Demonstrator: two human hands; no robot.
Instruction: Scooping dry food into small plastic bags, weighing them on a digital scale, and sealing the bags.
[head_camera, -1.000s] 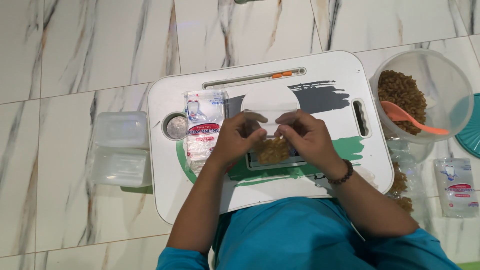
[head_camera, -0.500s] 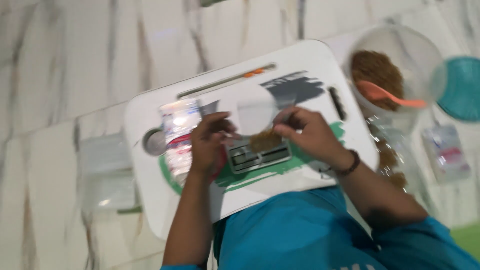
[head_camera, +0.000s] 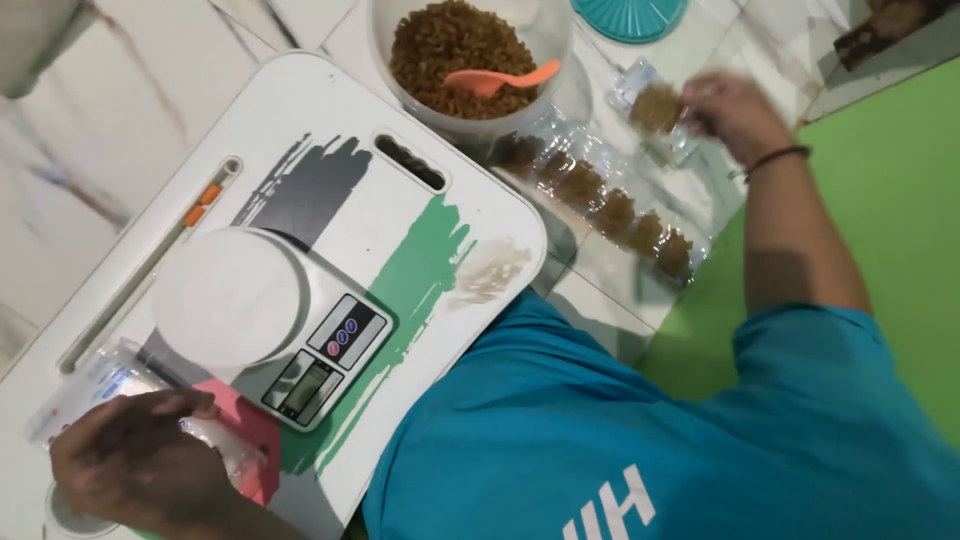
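Observation:
My right hand (head_camera: 735, 112) is stretched out to the right over the floor and holds a small clear bag filled with brown snack (head_camera: 655, 108), next to a row of several filled bags (head_camera: 610, 205). My left hand (head_camera: 140, 465) rests at the near left on a stack of empty clear bags (head_camera: 95, 385) lying on the white lap table (head_camera: 400, 215). A white kitchen scale (head_camera: 265, 325) stands bare between the hands. A clear bowl of brown snack (head_camera: 460, 55) with an orange spoon (head_camera: 500, 78) sits beyond the table.
A teal lid (head_camera: 630, 15) lies at the top. A green mat (head_camera: 900, 200) covers the floor on the right. A small round cup (head_camera: 70, 510) sits by my left wrist. Marble tiles surround the table.
Both hands left the scale. My right hand carried the filled bag off to the right beside the row of bags, and my left hand moved to the stack of empty bags. The view swung right.

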